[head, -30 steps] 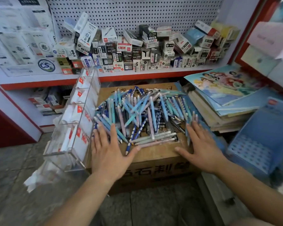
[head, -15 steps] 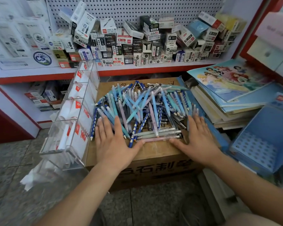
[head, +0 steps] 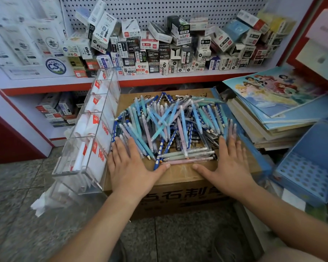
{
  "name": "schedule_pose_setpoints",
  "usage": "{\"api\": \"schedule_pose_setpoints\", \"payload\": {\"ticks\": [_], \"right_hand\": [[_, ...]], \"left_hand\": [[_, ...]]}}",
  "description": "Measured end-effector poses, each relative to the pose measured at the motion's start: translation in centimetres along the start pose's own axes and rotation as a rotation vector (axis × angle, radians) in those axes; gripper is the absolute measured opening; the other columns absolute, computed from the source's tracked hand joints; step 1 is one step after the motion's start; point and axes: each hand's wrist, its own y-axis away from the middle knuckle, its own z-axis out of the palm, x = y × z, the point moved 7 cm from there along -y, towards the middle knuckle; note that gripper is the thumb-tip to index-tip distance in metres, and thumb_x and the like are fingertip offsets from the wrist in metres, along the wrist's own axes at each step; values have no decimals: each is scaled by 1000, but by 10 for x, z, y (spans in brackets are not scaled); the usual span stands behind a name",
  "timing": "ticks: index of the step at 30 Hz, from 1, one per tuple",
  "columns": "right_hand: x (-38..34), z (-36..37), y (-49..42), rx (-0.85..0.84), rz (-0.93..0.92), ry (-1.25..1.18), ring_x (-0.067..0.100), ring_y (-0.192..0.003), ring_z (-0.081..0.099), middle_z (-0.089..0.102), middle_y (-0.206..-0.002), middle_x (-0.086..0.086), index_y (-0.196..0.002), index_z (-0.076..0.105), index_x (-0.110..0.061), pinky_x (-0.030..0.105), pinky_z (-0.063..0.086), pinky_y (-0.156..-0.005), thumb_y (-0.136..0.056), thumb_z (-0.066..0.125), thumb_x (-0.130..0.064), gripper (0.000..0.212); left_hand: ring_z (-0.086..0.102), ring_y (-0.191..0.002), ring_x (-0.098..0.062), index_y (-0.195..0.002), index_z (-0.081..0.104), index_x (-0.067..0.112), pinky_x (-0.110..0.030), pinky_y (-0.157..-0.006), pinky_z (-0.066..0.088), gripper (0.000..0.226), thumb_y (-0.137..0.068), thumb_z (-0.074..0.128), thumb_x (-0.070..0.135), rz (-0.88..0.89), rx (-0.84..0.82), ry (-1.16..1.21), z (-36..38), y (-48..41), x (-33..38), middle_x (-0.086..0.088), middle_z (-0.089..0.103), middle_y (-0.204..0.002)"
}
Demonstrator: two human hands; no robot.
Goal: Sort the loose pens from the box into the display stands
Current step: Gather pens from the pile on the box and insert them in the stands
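1. Centre frame: tangled heap of slim, smooth plastic pens [head: 170, 129] in blue, teal, pink and dotted navy, atop a taped brown cardboard box [head: 178, 197].
2. Flat at the heap's lower left edge: left hand [head: 130, 167], palm down, fingers straight and spread, tips touching pens.
3. Likewise at the lower right edge: right hand [head: 230, 167], fingers straight; nothing gripped, hands well apart.
4. Just left of the box: clear acrylic display stand [head: 83, 144], compartmented, white-and-red papers inside.
5. Right edge of frame: blue stand [head: 307, 173] with rows of round holes, partly cut off.
6. Box print partly hidden by the wrists; labels on the upper shelf's small cartons [head: 159, 50] mostly unreadable.
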Motion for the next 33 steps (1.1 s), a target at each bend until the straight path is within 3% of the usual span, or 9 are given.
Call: {"api": "schedule_pose_setpoints", "payload": {"ticks": [8,12,15,17,19,20,22,28,33], "right_hand": [[-5,1,-8,15,29,-26,38,-154,-13,-23,-166,16,-159,-11,-21,52,-4,-124,-69,28,-99,126],[-4,-5,-5,41,-21,-105,31,-155,-14,-18,-168,8,-160,-2,-24,48,-2,-124,-69,39,-97,123],[6,-22,0,126,-46,-228,25,-156,1,5,-169,5,-158,19,-23,45,12,-123,-78,56,-81,105],[21,-35,0,205,-5,-301,25,-146,29,35,-157,9,-149,38,-20,42,33,-116,-88,64,-63,79],[34,-46,-4,230,44,-356,14,-112,57,60,-128,3,-131,56,-19,29,51,-89,-93,67,-45,47],[38,-50,-6,211,65,-375,5,-93,59,65,-113,-1,-120,61,-20,21,49,-72,-94,67,-38,32],[44,-56,-12,157,114,-397,-3,-76,54,65,-93,-6,-104,62,-22,17,39,-57,-95,68,-29,12],[47,-61,-25,35,204,-361,12,-70,63,66,-79,-3,-83,65,-23,28,51,-57,-91,73,-23,12],[50,-54,-31,-122,315,-413,20,-71,70,72,-77,7,-81,70,-13,37,63,-66,-87,79,-19,12]], "left_hand": [[-9,-157,-28,-160,-12,19,-47,-125,3,137,-63,38,102,8,-21,44,-1,-9,10,-12,-16,-169],[-13,-157,-27,-160,-11,20,-45,-126,0,135,-64,36,102,26,-16,68,-2,-7,9,-11,-18,-169],[-13,-156,-28,-161,-10,19,-44,-126,-2,134,-66,37,101,58,-17,74,-9,-8,10,-11,-17,-169],[-8,-157,-28,-161,-3,18,-45,-125,1,129,-69,38,98,95,-3,85,-17,-9,13,-12,-10,-170],[7,-156,-30,-158,12,16,-45,-125,10,116,-76,42,93,163,39,78,-27,-8,21,-12,9,-168],[18,-152,-30,-153,22,15,-45,-123,18,107,-79,44,88,211,73,75,-33,-7,28,-12,21,-162],[36,-136,-26,-140,36,16,-42,-116,33,85,-85,48,78,319,123,96,-44,-4,45,-6,39,-142],[55,-92,-7,-105,55,25,-31,-86,54,24,-100,50,48,655,-71,61,-50,9,98,11,55,-99],[59,-76,-5,-90,60,27,-28,-68,55,15,-101,53,34,698,-228,77,-46,5,108,12,61,-83]]}}
